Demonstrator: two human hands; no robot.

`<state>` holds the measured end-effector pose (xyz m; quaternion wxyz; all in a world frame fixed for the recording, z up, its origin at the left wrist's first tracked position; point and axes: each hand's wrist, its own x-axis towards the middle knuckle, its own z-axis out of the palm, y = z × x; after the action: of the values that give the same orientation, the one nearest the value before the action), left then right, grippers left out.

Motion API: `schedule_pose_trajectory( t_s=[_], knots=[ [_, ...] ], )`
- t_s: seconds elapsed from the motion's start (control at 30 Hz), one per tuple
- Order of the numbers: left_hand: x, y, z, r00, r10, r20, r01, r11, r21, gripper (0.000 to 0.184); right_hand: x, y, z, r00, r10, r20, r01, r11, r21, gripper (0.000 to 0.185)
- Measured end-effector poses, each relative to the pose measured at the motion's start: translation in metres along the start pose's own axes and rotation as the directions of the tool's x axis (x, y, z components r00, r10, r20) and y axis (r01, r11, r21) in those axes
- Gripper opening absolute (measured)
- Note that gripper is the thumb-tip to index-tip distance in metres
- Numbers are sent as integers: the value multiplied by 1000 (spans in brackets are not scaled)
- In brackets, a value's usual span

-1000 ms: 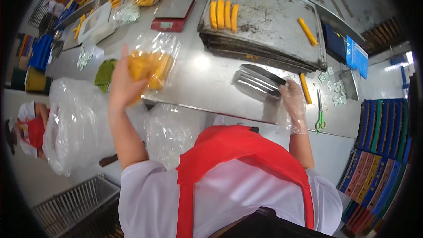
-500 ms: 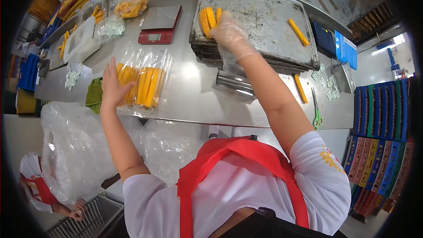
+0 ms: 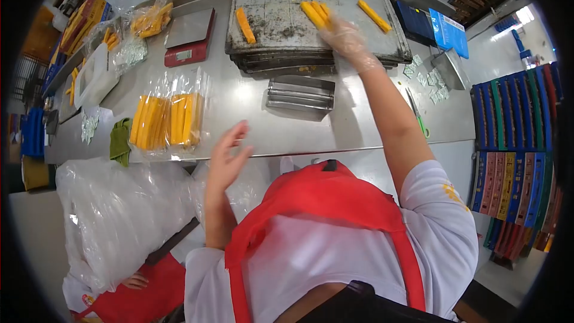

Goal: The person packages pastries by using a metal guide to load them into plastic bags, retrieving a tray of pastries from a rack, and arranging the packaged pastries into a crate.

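Note:
My right hand (image 3: 348,40), in a clear plastic glove, is closed around the near ends of a small bunch of yellow sticks (image 3: 315,14) over the dark, worn baking tray (image 3: 287,0). Its fingertips are partly hidden. One yellow stick (image 3: 245,26) lies on the tray's left side and another yellow stick (image 3: 374,16) on its right. My left hand (image 3: 228,158) is bare and open, in the air at the table's front edge. Left of it, two clear bags (image 3: 185,118) of yellow sticks lie side by side. A metal divided holder (image 3: 301,96) sits between my hands.
A red kitchen scale (image 3: 189,42) stands behind the bags. Green-handled scissors (image 3: 422,124) and small sachets (image 3: 438,93) are at the right. A green cloth (image 3: 120,140) lies at the front left. Beside a big plastic bag (image 3: 128,215), another person's hand (image 3: 136,281) shows.
My right hand moved right across the tray with yellow sticks, leaving one at the left. The stick near the scissors is gone from the table. My left hand drew back from the bags.

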<state>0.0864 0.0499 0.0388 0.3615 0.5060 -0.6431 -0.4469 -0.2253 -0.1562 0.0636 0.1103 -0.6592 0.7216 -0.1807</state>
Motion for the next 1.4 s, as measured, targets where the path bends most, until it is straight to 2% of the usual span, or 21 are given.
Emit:
schedule_pose_trajectory(
  t_s=[0.03, 0.1, 0.2, 0.27, 0.33, 0.43, 0.57, 0.6, 0.67, 0.73, 0.77, 0.8, 0.87, 0.9, 0.93, 0.97, 1.03, 1.1, 1.2, 1.33, 1.4],
  knots=[
    [6, 4, 19, 996, 8, 89, -4, 999, -40, 58, -6, 11, -4, 996, -79, -46, 80, 997, 8, 34],
    [20, 13, 57, 968, -93, 235, 138, 974, -182, 64, -14, 26, -10, 996, -73, -56, 71, 996, -50, 32],
    [41, 19, 101, 948, -170, 268, 194, 979, -63, 66, -24, 35, -9, 991, -77, -107, 64, 991, -118, 28],
    [53, 10, 118, 960, -158, 232, 121, 979, 167, 60, -26, 40, -12, 984, -85, -154, 66, 990, -125, 27],
    [58, 5, 125, 972, -156, 175, 122, 974, 193, 52, -23, 42, -15, 992, -15, -124, -5, 987, -159, 27],
    [58, 5, 126, 990, -124, 68, 104, 965, 241, 40, -25, 41, -22, 998, -28, -55, 22, 993, -120, 28],
    [56, 10, 111, 993, -115, -42, 122, 920, 372, 34, -18, 45, -17, 989, -75, -127, 67, 996, -63, 30],
    [55, 11, 106, 988, -132, -76, 152, 891, 428, 34, -14, 46, -15, 986, -61, -155, 42, 991, -128, 28],
    [51, 12, 97, 981, -165, -97, 192, 861, 471, 39, -15, 47, -16, 982, -55, -180, 22, 983, -183, 26],
    [45, 12, 95, 938, -173, -301, 295, 854, 429, 48, -25, 48, -26, 896, -337, -289, 187, 877, -442, 20],
    [43, 12, 95, 935, -235, -266, 316, 892, 323, 68, -26, 51, -22, 897, -340, -282, 194, 876, -441, 20],
    [40, 12, 100, 933, -240, -269, 321, 892, 319, 68, -24, 54, -17, 903, -375, -209, 268, 872, -409, 19],
    [37, 11, 112, 962, 61, -265, 101, 824, 557, 83, -25, 61, -9, 897, -419, -138, 345, 861, -374, 17],
    [36, 16, 116, 965, -5, -261, 154, 820, 552, 94, -28, 69, -8, 879, -406, -251, 348, 905, -246, 16],
    [35, 14, 117, 962, -4, -271, 157, 822, 547, 94, -28, 74, -8, 855, -376, -357, 359, 926, -114, 16],
    [34, 12, 118, 960, -5, -281, 173, 798, 577, 93, -28, 74, -14, 852, -385, -354, 368, 922, -118, 16],
    [30, 9, 120, 957, -9, -289, 188, 779, 599, 93, -28, 76, -28, 913, -210, -350, 201, 978, -64, 16],
    [31, 12, 114, 954, -117, -275, 261, 774, 576, 94, -18, 82, -13, 893, -253, -371, 216, 966, -140, 16],
    [30, 10, 101, 984, -9, -178, 119, 778, 617, 94, -3, 81, 4, 851, -317, -419, 245, 945, -217, 19],
    [31, 13, 92, 992, -28, -120, 99, 761, 641, 92, -9, 52, -10, 920, -257, -295, 197, 956, -216, 17],
    [32, 8, 87, 994, -15, -108, 80, 776, 626, 92, -16, 35, -25, 993, -115, -1, 110, 954, -278, 18]
  ],
)
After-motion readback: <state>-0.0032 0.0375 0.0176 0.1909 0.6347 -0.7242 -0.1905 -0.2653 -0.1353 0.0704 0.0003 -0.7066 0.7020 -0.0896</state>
